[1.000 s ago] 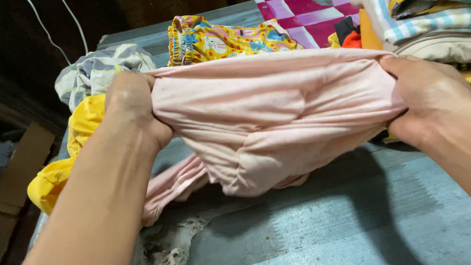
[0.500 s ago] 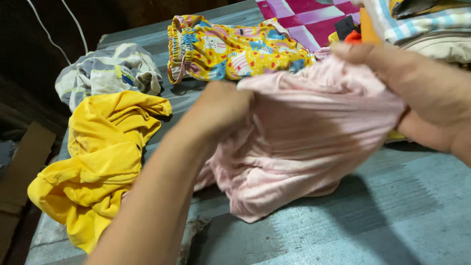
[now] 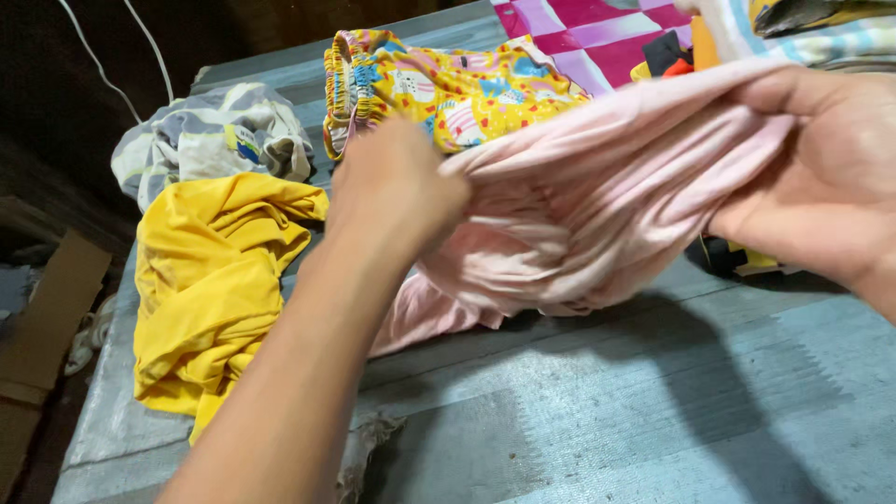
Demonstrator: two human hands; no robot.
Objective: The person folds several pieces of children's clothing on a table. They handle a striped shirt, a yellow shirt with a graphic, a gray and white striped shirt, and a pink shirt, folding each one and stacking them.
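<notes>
Nearest, the left forearm runs up from the bottom edge to the left hand [image 3: 397, 182], which is closed on a gathered fold of the pale pink garment [image 3: 597, 215]. The right hand [image 3: 821, 177] grips the opposite end of it, thumb on top and fingers curled beneath, so the cloth hangs stretched between the two hands above the table, with a loose end trailing down onto the surface below the left hand. The fabric is thin, soft knit, pulled into long parallel creases that run from one grip to the other.

Beneath both hands lies the grey-blue table top [image 3: 607, 420], a coarse woven sheet with a faint ribbed grain and a frayed, torn patch near the left forearm.

To the left of the left hand lies a crumpled yellow garment [image 3: 210, 280], smooth and plain, heaped in loose folds. Beyond it, further left and farther away, a grey and white striped cloth [image 3: 215, 135] sits bunched at the table's edge.

Just past the left hand is a yellow printed garment [image 3: 448, 89] with small cartoon shapes in blue, pink and red and a ruffled elastic band along one side. Behind it lies a pink and magenta checked cloth [image 3: 597, 37]. Above the right hand, a stack of folded fabrics [image 3: 803, 37] shows pale blue stripes, with small black and orange pieces beside it.
</notes>
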